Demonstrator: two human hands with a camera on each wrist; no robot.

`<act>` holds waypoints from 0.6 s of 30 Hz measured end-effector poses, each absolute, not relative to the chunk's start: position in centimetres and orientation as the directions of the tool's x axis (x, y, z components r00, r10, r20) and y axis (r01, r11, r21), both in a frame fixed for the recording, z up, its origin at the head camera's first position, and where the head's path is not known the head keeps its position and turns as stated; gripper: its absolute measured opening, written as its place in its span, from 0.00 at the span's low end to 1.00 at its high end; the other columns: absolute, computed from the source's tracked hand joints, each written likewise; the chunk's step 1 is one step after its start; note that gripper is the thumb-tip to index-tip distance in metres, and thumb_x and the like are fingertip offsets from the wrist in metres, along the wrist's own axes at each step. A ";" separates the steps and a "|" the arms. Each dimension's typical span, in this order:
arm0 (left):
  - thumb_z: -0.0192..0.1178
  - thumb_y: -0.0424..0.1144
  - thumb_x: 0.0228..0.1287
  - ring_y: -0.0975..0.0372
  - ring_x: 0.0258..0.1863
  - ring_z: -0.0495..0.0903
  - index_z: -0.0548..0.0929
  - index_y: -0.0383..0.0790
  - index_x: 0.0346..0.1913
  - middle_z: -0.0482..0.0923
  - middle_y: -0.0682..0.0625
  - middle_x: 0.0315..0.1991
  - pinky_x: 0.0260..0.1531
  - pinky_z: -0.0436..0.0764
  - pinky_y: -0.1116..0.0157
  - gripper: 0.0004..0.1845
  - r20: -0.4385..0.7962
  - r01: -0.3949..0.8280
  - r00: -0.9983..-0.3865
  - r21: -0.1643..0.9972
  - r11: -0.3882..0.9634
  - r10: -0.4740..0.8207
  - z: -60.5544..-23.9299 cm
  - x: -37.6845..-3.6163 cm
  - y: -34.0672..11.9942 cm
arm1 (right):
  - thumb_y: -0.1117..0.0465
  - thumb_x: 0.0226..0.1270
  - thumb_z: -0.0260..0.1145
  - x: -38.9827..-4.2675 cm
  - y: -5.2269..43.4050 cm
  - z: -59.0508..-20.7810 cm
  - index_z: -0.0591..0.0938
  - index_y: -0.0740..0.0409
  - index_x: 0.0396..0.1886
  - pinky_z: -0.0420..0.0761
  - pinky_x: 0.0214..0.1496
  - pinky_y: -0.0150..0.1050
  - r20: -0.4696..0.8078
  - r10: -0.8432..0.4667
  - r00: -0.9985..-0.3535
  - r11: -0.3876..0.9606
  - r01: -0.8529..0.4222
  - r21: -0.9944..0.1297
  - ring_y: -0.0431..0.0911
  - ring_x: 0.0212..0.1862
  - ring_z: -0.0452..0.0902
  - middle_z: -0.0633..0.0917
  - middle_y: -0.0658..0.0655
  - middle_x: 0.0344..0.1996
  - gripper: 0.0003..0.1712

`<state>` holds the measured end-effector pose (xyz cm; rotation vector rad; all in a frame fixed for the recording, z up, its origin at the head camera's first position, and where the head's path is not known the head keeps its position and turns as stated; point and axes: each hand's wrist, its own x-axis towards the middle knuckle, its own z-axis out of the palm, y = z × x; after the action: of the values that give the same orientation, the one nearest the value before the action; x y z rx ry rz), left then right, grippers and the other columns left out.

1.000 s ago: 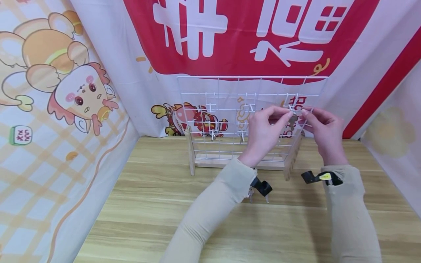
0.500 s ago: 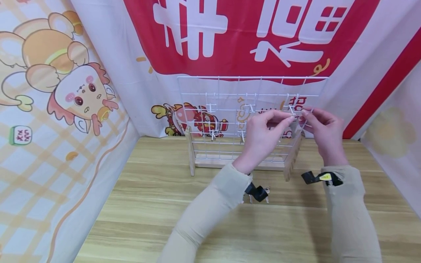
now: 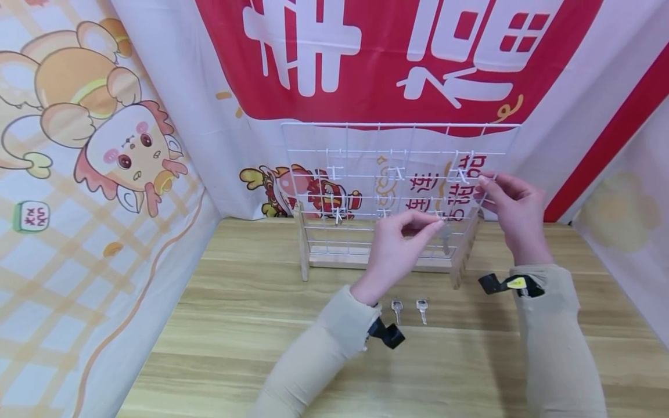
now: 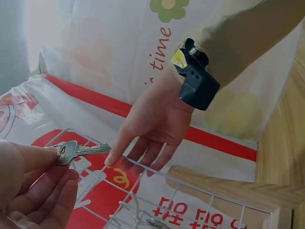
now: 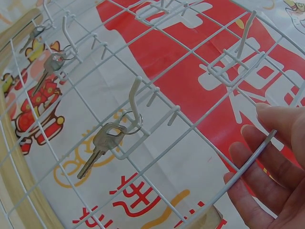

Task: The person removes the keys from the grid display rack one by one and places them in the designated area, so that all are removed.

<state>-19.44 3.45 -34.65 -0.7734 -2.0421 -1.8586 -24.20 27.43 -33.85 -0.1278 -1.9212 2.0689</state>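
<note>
My left hand [image 3: 394, 247] pinches a small metal key [image 4: 78, 150] by its ring end, between thumb and fingertips, the blade pointing away from the fingers. In the head view it is in front of the lower right part of a white wire grid rack [image 3: 360, 123]. My right hand [image 3: 514, 209] grips the rack's right edge wire, thumb on the near side. In the right wrist view a key [image 5: 105, 143] hangs by its ring from a white hook close by. Farther along that row hang another key [image 5: 50, 67] and a third key [image 5: 35, 33].
Two keys, a left one [image 3: 397, 310] and a right one [image 3: 422, 310], lie on the wooden table [image 3: 235, 325] before the rack. Wooden feet [image 3: 302, 244] hold the rack up. An upper hook [image 5: 238, 52] sticks out near my right hand. A printed cloth [image 3: 172, 69] stands behind.
My left hand has moved down and to the left, away from the upper right hook, with the key. Two table keys now show fully. My right hand has stayed on the rack edge.
</note>
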 end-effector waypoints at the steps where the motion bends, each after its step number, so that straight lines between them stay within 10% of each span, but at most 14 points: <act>1: 0.70 0.35 0.67 0.68 0.33 0.82 0.89 0.39 0.41 0.87 0.56 0.37 0.37 0.85 0.69 0.04 0.526 0.542 -0.827 0.839 0.038 0.198 -35.1 -19.3 3.2 | 0.48 0.58 0.78 -24.2 27.4 -33.8 0.86 0.53 0.59 0.83 0.46 0.32 0.143 0.287 -0.947 -0.053 -0.165 -0.985 0.45 0.47 0.86 0.87 0.55 0.48 0.29; 18: 0.71 0.36 0.65 0.65 0.32 0.83 0.90 0.42 0.39 0.86 0.58 0.35 0.35 0.85 0.68 0.02 0.269 0.310 -0.941 0.928 0.206 0.204 -45.6 -18.1 -2.3 | 0.49 0.59 0.77 -24.2 27.3 -34.1 0.86 0.53 0.59 0.83 0.46 0.33 0.162 0.292 -0.943 -0.044 -0.182 -0.982 0.45 0.46 0.86 0.87 0.56 0.48 0.29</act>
<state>-18.12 -2.26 -45.64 -0.5065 -2.3696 -1.8587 -24.23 27.33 -34.06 -0.1164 -1.9148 2.0556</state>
